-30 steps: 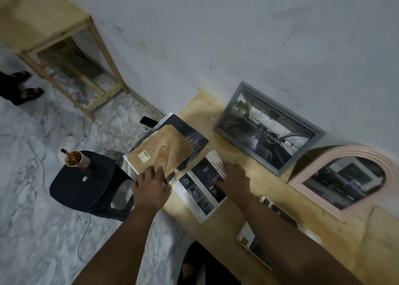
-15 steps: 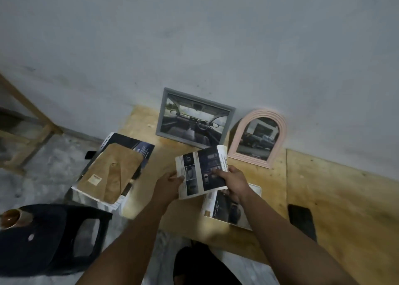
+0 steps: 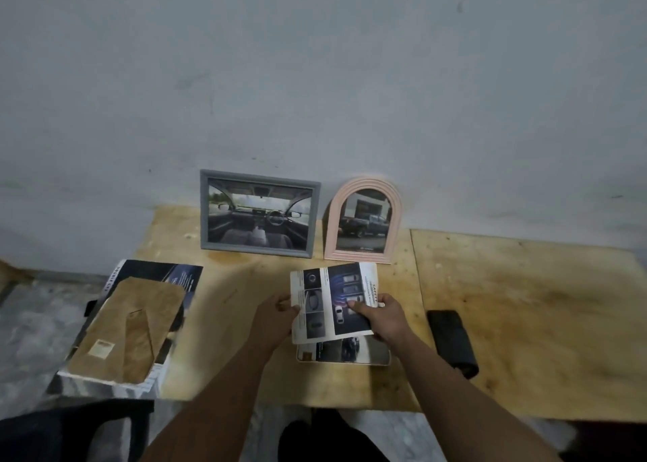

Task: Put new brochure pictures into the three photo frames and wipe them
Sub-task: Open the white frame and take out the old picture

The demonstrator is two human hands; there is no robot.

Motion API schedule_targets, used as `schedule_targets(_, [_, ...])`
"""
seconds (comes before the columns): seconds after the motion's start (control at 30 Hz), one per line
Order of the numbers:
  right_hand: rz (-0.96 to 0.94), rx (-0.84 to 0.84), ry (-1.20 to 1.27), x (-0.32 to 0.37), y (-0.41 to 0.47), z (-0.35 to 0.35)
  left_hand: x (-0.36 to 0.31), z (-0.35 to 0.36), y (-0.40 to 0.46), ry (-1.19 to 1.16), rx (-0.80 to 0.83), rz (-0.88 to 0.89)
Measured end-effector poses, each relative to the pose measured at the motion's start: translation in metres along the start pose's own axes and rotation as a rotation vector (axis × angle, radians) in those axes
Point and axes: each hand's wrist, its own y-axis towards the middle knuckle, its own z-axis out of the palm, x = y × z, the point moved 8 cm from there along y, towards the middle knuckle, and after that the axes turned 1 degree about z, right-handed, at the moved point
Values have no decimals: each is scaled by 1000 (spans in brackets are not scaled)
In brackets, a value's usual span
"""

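I hold a brochure page [image 3: 332, 300] with car pictures above the wooden table [image 3: 525, 321]. My left hand [image 3: 273, 318] pinches its left edge and my right hand [image 3: 381, 316] pinches its right side. Under the page a third photo frame [image 3: 345, 353] lies flat on the table, partly hidden. A grey rectangular frame [image 3: 259, 214] with a car-interior picture leans on the wall. Beside it to the right stands a pink arched frame [image 3: 364, 220] with a truck picture. At the left, a brown frame backing board [image 3: 127, 328] rests on a brochure [image 3: 164, 276].
A folded black cloth [image 3: 451, 341] lies on the table right of my hands. A dark chair [image 3: 70, 430] sits at the lower left off the table's edge. The grey wall [image 3: 315, 76] rises directly behind the frames. Marble floor [image 3: 24, 321] shows at the left.
My hands lifted the brochure page off the table and brought it over the flat frame. My left hand left the backing board. My view swung right, centring on the frames.
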Motion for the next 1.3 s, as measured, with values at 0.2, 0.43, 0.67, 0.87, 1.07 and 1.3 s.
schedule_targets(0.2, [1,-50,-27,-15,-3,-13,5,8,3,114,32,6])
schedule_targets(0.43, [28,-147,-121,-47,3,-36,10,21,3,169,65,27])
schedule_targets(0.67, [24,-60,-50,-49,8,-36,11,12,7,224,-73,6])
schedule_targets(0.87, [-13,66,-56,-16,13,9,12,-41,1,94,-246,-21])
schedule_targets(1.07, [-151,237,-302,21,39,85,53,-84,-10,-205,-362,-209])
schedule_targets(1.3, [-320,342,-581,38,67,177,94,-104,-37,-493,-442,-386])
